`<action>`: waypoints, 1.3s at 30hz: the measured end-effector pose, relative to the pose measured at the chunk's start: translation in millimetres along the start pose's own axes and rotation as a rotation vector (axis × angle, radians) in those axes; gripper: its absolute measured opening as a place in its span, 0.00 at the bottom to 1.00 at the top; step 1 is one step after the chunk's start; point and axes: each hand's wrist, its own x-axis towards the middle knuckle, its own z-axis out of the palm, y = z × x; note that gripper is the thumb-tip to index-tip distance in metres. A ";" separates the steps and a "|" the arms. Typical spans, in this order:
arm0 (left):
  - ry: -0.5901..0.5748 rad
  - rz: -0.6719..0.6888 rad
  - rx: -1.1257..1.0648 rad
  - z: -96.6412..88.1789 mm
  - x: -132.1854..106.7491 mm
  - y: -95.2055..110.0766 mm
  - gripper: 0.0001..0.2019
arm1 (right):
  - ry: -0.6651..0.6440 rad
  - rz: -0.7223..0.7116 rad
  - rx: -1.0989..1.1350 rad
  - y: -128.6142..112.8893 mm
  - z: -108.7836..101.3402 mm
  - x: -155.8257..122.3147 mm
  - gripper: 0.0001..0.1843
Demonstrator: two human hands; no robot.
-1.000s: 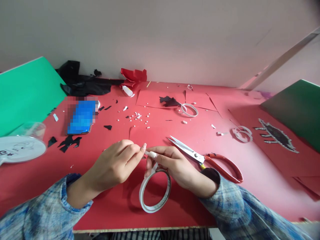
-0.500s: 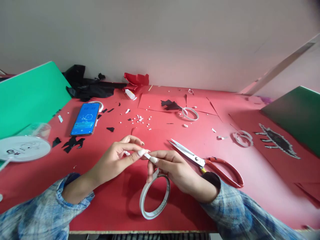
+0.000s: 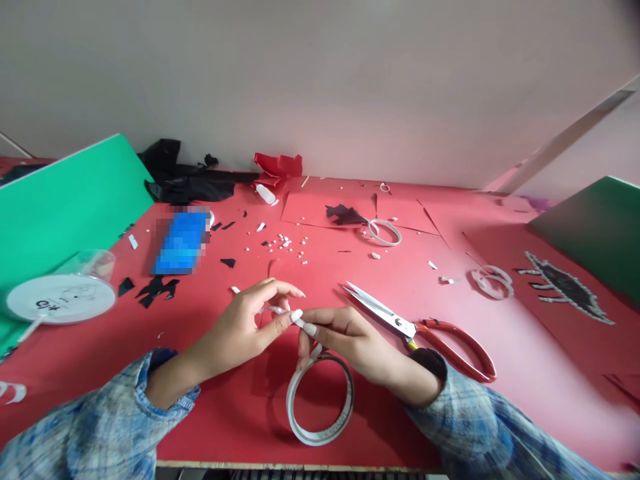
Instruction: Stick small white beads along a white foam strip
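Note:
A roll of white double-sided tape hangs below my right hand, its ring facing me. My right thumb and fingers pinch the strip that comes off the roll. My left hand meets it at the strip's end, with the thumb on the tape and the index finger raised and bent. A thin whitish piece shows between the left fingers, partly hidden. Scissors with red handles lie partly open beside my right wrist.
White beads and black scraps litter the red table. A blurred blue-screened phone and a lidded cup stand left. Tape rings, a beaded black eye shape and green boards are right.
My left index finger has lifted away from the tape's end, and the thin piece shows more. The roll has swung to face me more fully. The whole view has shifted slightly.

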 end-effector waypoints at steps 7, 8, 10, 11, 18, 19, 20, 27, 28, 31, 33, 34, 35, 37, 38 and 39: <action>0.217 -0.039 0.014 -17.7 42.0 -31.4 0.14 | -0.065 0.001 0.078 3.7 -0.3 0.1 0.18; 0.199 -0.029 0.102 -16.7 53.0 -36.3 0.13 | -0.060 -0.001 0.076 4.3 -0.2 0.4 0.18; 0.113 0.015 0.273 -10.9 75.9 -43.6 0.12 | -0.057 -0.011 0.075 5.5 -0.1 1.3 0.20; 0.072 0.034 0.336 -6.8 86.7 -45.8 0.11 | -0.059 -0.016 0.079 6.3 -0.1 1.7 0.20; -0.019 0.056 0.454 14.4 119.7 -48.7 0.04 | -0.102 -0.021 0.135 11.5 -0.2 3.1 0.21; -0.012 0.055 0.467 15.2 119.1 -49.2 0.04 | -0.106 -0.017 0.129 11.4 0.2 2.9 0.21; -0.005 0.054 0.479 15.7 118.1 -49.9 0.04 | -0.108 -0.011 0.121 11.0 0.7 2.6 0.21; 0.052 0.037 0.469 12.0 117.7 -59.4 0.04 | -0.108 -0.005 0.101 10.2 1.4 2.2 0.20; 0.067 0.034 0.458 9.9 118.2 -60.5 0.05 | -0.103 -0.007 0.115 11.0 0.9 2.6 0.20; 0.104 0.033 0.437 4.1 118.8 -62.9 0.06 | -0.094 -0.005 0.136 13.2 -0.1 3.4 0.21; 0.105 0.042 0.432 2.5 118.2 -63.7 0.03 | -0.096 -0.002 0.124 13.5 -0.3 3.4 0.20; 0.099 0.050 0.431 2.8 118.0 -63.9 0.03 | -0.099 -0.001 0.112 13.3 -0.3 3.3 0.20; 0.091 0.058 0.431 3.6 117.9 -64.1 0.05 | -0.101 -0.003 0.100 12.9 -0.3 3.2 0.20; 0.078 0.070 0.436 6.1 118.4 -64.2 0.06 | -0.101 -0.004 0.073 11.8 -0.4 2.9 0.20; 0.076 0.073 0.441 7.5 119.0 -64.2 0.05 | -0.100 -0.006 0.060 11.3 -0.4 2.8 0.19; 0.076 0.074 0.447 8.6 119.8 -64.2 0.04 | -0.100 -0.008 0.049 10.9 -0.5 2.7 0.19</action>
